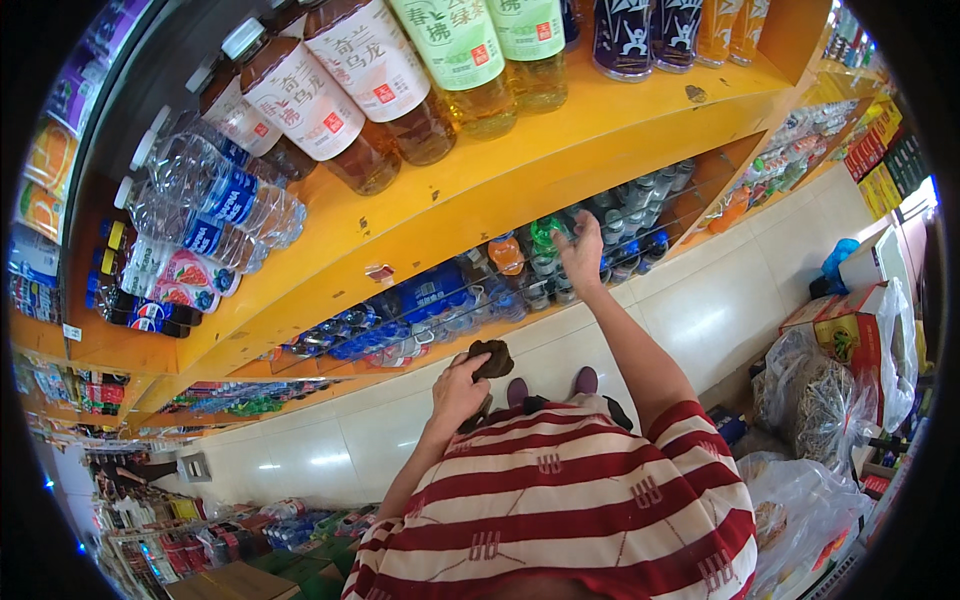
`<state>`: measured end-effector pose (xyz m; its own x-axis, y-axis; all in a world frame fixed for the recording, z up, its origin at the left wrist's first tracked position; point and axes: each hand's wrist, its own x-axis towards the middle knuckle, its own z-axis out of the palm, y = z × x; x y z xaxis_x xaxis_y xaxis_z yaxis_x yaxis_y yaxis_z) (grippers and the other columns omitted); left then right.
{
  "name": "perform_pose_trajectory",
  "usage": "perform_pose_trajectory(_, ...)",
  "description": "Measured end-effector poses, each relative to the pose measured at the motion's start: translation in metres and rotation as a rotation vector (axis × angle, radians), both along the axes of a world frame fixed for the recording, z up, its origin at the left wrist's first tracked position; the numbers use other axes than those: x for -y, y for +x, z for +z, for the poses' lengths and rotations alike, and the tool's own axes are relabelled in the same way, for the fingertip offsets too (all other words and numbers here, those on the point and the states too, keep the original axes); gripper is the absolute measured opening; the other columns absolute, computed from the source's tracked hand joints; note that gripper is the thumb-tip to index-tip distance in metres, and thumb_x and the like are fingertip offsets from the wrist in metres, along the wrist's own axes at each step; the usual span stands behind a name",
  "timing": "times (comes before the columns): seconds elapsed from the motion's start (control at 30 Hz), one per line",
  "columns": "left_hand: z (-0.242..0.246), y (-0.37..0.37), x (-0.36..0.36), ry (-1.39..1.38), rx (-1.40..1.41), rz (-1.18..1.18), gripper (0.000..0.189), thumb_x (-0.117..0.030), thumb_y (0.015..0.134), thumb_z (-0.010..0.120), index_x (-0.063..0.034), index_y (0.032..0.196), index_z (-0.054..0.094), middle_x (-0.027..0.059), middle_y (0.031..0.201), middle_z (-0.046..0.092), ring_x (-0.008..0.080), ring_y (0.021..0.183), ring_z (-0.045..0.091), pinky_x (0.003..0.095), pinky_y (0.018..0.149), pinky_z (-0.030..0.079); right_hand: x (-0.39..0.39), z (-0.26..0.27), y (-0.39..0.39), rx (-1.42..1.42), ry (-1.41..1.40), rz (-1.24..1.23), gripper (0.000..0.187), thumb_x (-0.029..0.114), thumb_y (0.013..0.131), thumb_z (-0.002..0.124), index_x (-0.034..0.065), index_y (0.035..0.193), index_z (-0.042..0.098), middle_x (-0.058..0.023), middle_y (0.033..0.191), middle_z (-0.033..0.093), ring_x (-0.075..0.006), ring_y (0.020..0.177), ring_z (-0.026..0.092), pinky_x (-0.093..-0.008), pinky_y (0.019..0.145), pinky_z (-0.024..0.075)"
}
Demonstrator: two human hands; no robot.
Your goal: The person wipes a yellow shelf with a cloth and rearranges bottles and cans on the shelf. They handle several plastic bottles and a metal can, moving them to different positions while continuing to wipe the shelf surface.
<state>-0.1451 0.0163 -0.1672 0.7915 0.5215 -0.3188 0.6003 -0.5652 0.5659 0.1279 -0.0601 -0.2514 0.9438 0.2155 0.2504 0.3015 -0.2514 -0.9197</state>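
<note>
My left hand (460, 391) grips a crumpled dark brown cloth (493, 358) in front of my striped shirt. My right hand (581, 251) reaches to the lower shelf, thumb and fingers apart. Beside its thumb is a green plastic bottle (545, 234); whether they touch I cannot tell. An orange drink bottle (506, 255) stands to the left of the green one. Clear bottles (613, 225) and blue-capped bottles (655, 241) crowd the shelf on the right. A thin rail runs along the front of these bottles.
Above, a yellow shelf (480, 172) juts out, holding tea bottles (375, 67), water bottles (232, 196) and energy drink bottles (622, 37). Blue shrink-wrapped packs (427, 296) lie on the lower shelf. Behind me, plastic bags (806, 394) and a red carton (847, 326) sit beside the tiled floor (697, 300).
</note>
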Motion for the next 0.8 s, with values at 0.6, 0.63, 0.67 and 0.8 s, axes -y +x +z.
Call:
perform_pose_trajectory(0.6,0.002,-0.009,0.006,0.058,0.004,0.075,0.044,-0.015,0.071,0.055,-0.0133,0.115,0.064,0.0159,0.116,0.058,0.0367,0.099,0.059,0.0415,0.085,0.048,-0.028,0.052,0.077,0.18,-0.819,-0.014,0.066,0.055,0.082,0.052,0.0181,0.136,0.043,-0.0101,0.136,0.046,-0.0271,0.125,0.044,-0.0398,0.1,0.0379)
perform_pose_trajectory(0.63,0.001,-0.01,0.006,0.052,-0.002,0.076,0.044,-0.016,0.071,0.055,-0.0138,0.115,0.064,0.0159,0.116,0.058,0.0368,0.099,0.059,0.0416,0.085,0.048,-0.03,0.049,0.078,0.313,-0.811,-0.074,0.065,0.054,0.082,0.052,0.017,0.135,0.043,-0.0106,0.135,0.046,-0.0279,0.124,0.044,-0.0408,0.1,0.038)
perform_pose_trajectory(0.67,0.0,-0.009,0.007,0.053,-0.003,0.078,0.044,-0.016,0.071,0.055,-0.0142,0.115,0.064,0.0159,0.117,0.058,0.0368,0.098,0.059,0.0417,0.085,0.048,-0.033,0.046,0.079,0.449,-0.795,-0.145,0.064,0.053,0.082,0.052,0.016,0.134,0.044,-0.0112,0.134,0.046,-0.0288,0.123,0.045,-0.0418,0.099,0.0381)
perform_pose_trajectory(0.8,-0.001,-0.007,0.007,0.079,0.021,0.064,0.045,-0.016,0.071,0.055,-0.0161,0.115,0.064,0.0157,0.118,0.058,0.037,0.098,0.059,0.0418,0.085,0.048,-0.035,0.044,0.082,0.393,-0.799,-0.11,0.066,0.054,0.085,0.048,0.0155,0.137,0.04,-0.0112,0.139,0.041,-0.0301,0.128,0.037,-0.0447,0.104,0.0295)
